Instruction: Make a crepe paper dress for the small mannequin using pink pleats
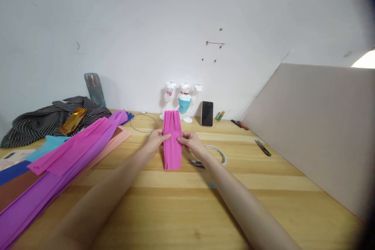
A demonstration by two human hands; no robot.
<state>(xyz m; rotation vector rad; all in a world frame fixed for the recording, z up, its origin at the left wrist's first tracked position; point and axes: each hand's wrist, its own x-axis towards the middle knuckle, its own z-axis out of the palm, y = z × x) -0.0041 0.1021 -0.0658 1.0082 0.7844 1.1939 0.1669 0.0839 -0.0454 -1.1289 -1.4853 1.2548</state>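
A strip of pink pleated crepe paper (172, 140) stands lifted above the wooden table (181, 199), its lower end near the tabletop. My left hand (156, 140) pinches its left edge at mid-height, fingers closed on the paper. On the opposite edge my right hand (189, 140) pinches it at the same height. Both arms reach forward from the near edge.
Long folded sheets of pink, purple, peach and blue paper (64, 156) lie at the left. Striped cloth (49, 119), a gold foil piece (73, 121) and a grey bottle (94, 89) sit behind. Small mannequin figures (183, 99), a phone (207, 113), tape ring (218, 153), snips (263, 148) and a grey board (316, 125) stand right.
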